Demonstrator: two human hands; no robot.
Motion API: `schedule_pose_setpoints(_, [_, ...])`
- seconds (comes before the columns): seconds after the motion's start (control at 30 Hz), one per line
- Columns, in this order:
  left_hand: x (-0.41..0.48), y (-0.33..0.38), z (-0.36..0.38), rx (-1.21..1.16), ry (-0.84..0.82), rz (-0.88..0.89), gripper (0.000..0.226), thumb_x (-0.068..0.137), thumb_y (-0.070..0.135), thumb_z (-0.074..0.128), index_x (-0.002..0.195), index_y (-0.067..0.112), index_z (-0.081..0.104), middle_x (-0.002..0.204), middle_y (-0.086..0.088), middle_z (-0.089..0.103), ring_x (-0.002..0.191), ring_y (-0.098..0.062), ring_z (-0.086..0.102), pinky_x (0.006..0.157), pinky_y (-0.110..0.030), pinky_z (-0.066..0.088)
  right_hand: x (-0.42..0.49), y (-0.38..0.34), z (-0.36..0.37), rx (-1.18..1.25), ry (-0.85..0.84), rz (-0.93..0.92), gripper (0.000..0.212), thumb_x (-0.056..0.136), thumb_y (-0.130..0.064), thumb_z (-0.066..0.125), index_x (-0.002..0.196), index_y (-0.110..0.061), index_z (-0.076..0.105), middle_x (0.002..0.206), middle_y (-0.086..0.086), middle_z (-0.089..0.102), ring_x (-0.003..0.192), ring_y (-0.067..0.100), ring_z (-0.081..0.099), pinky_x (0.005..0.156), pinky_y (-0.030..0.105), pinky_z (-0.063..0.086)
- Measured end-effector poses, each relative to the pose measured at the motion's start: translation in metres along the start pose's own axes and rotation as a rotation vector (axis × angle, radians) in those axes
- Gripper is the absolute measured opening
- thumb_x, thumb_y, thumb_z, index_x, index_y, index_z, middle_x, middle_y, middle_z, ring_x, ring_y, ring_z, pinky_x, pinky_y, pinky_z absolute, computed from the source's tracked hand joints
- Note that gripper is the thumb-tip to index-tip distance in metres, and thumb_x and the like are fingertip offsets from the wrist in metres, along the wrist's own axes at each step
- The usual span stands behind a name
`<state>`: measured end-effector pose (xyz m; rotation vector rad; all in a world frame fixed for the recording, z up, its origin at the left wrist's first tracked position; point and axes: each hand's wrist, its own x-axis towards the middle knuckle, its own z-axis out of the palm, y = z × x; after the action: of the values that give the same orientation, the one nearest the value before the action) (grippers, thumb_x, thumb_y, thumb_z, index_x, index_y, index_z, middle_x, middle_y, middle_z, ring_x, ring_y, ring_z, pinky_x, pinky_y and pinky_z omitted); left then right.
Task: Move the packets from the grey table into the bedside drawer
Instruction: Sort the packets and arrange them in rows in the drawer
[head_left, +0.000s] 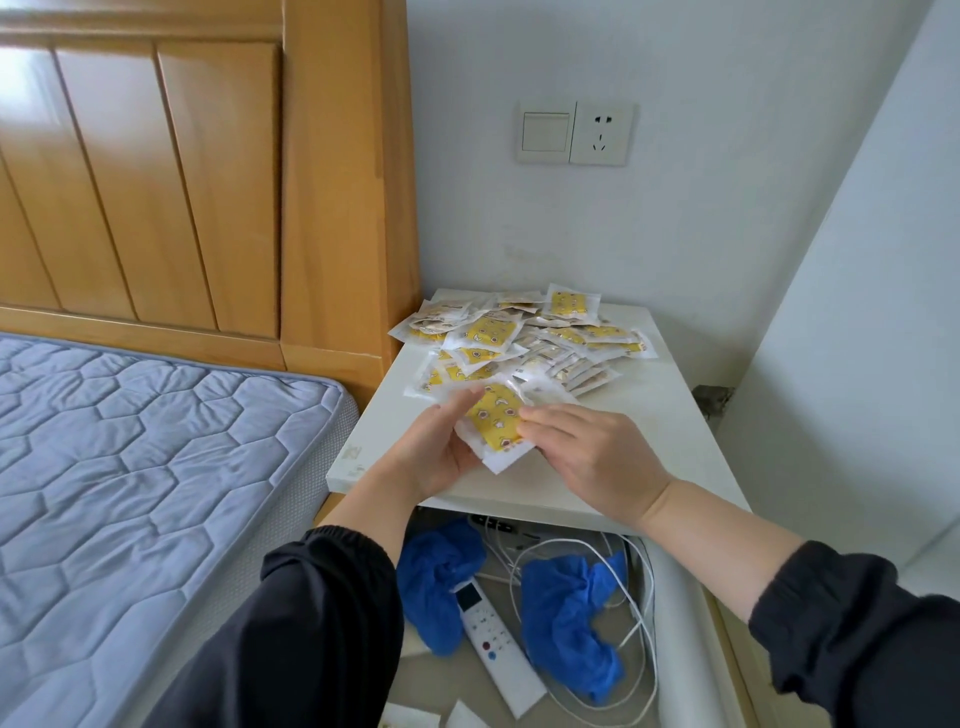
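Observation:
Several yellow-and-white packets (524, 332) lie in a loose pile on the pale grey table top (660, 431), toward its back. Over the table's front, both hands hold a small stack of the same packets (500, 421). My left hand (441, 447) grips the stack from the left and underneath. My right hand (592, 457) pinches its right edge with the fingertips. Below the table top the bedside drawer (680, 613) stands pulled out, its front part hidden by my sleeves.
In the drawer lie two blue shoe covers (566, 613), a white remote control (493, 644) and tangled white cables (623, 597). A bed with a grey quilted mattress (130, 493) and a wooden headboard (208, 171) is on the left. A wall switch and socket (576, 132) sit above the table.

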<state>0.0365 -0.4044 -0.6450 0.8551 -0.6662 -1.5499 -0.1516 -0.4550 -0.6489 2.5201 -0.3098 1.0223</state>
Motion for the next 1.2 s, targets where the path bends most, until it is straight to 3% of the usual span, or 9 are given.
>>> schedule_pose_setpoints(0.17, [0.002,-0.002,-0.002,-0.044,0.121,0.053,0.029,0.092,-0.002,0.053,0.12,0.006,0.056,0.115,-0.021,0.065,0.096,-0.033,0.066,0.08,-0.044,0.058,0.002,-0.004,-0.007,0.186,-0.057,0.119,0.029,0.09,-0.023,0.053,0.105,-0.005,0.071,0.12,0.008,0.066,0.108,0.019,0.064,0.089,0.031,0.054])
schedule_pose_setpoints(0.3, [0.004,-0.001,-0.005,-0.049,0.158,0.043,0.036,0.091,-0.001,0.056,0.124,0.012,0.054,0.121,-0.02,0.063,0.108,-0.038,0.062,0.082,-0.048,0.055,0.016,-0.003,-0.014,0.427,-0.011,0.742,0.039,0.097,-0.028,0.045,0.131,-0.011,0.055,0.138,-0.004,0.049,0.13,0.008,0.041,0.105,0.014,0.031])
schedule_pose_setpoints(0.37, [0.006,-0.001,-0.006,-0.045,0.152,0.038,0.038,0.09,-0.001,0.056,0.126,0.013,0.053,0.122,-0.02,0.063,0.111,-0.039,0.061,0.083,-0.049,0.054,0.03,0.007,-0.015,0.637,-0.089,1.163,0.039,0.098,-0.027,0.046,0.135,-0.015,0.05,0.128,-0.004,0.054,0.12,0.012,0.05,0.101,0.025,0.039])
schedule_pose_setpoints(0.43, [0.006,-0.001,-0.007,-0.021,0.157,0.03,0.037,0.09,0.001,0.057,0.126,0.013,0.054,0.119,-0.019,0.065,0.107,-0.037,0.063,0.082,-0.049,0.054,0.042,0.013,-0.015,0.843,-0.142,1.325,0.025,0.095,-0.018,0.049,0.114,-0.011,0.063,0.098,0.005,0.061,0.083,0.018,0.059,0.077,0.036,0.053])
schedule_pose_setpoints(0.57, [0.005,-0.001,-0.008,0.05,0.176,0.006,0.032,0.092,0.009,0.058,0.124,0.006,0.057,0.104,-0.015,0.07,0.087,-0.029,0.07,0.067,-0.039,0.057,0.052,0.007,-0.01,0.775,-0.202,1.198,0.018,0.091,0.001,0.049,0.079,0.013,0.057,0.063,0.012,0.049,0.051,0.02,0.044,0.041,0.022,0.044])
schedule_pose_setpoints(0.7, [0.004,0.0,-0.009,0.018,0.176,0.012,0.037,0.092,0.016,0.059,0.128,0.009,0.054,0.119,-0.016,0.066,0.097,-0.03,0.068,0.073,-0.038,0.059,0.059,0.005,-0.005,0.68,-0.279,1.11,0.029,0.094,-0.002,0.047,0.067,0.009,0.049,0.056,0.008,0.038,0.045,0.017,0.041,0.039,0.021,0.043])
schedule_pose_setpoints(0.8, [0.003,0.0,-0.01,-0.012,0.145,0.022,0.037,0.093,0.017,0.057,0.13,0.012,0.053,0.124,-0.016,0.064,0.098,-0.029,0.067,0.072,-0.038,0.059,0.059,0.004,-0.002,0.659,-0.321,1.061,0.024,0.095,-0.004,0.045,0.084,0.014,0.056,0.064,0.011,0.045,0.042,0.015,0.048,0.039,0.021,0.043])
schedule_pose_setpoints(0.93, [0.005,0.007,-0.017,-0.05,0.188,0.014,0.042,0.092,0.021,0.059,0.132,0.008,0.053,0.111,-0.013,0.069,0.086,-0.025,0.071,0.063,-0.033,0.059,0.058,0.004,-0.004,0.735,-0.24,1.105,0.018,0.097,-0.017,0.047,0.098,-0.019,0.065,0.071,0.001,0.06,0.052,0.014,0.057,0.051,0.027,0.049])
schedule_pose_setpoints(1.2, [0.009,0.027,-0.042,-0.394,0.344,0.202,0.034,0.095,0.023,0.056,0.126,0.008,0.057,0.096,-0.006,0.073,0.069,-0.017,0.073,0.053,-0.024,0.056,0.037,0.023,0.009,0.454,-0.254,1.017,0.038,0.097,-0.02,0.047,0.134,-0.014,0.049,0.116,0.0,0.057,0.106,0.015,0.053,0.088,0.027,0.041])
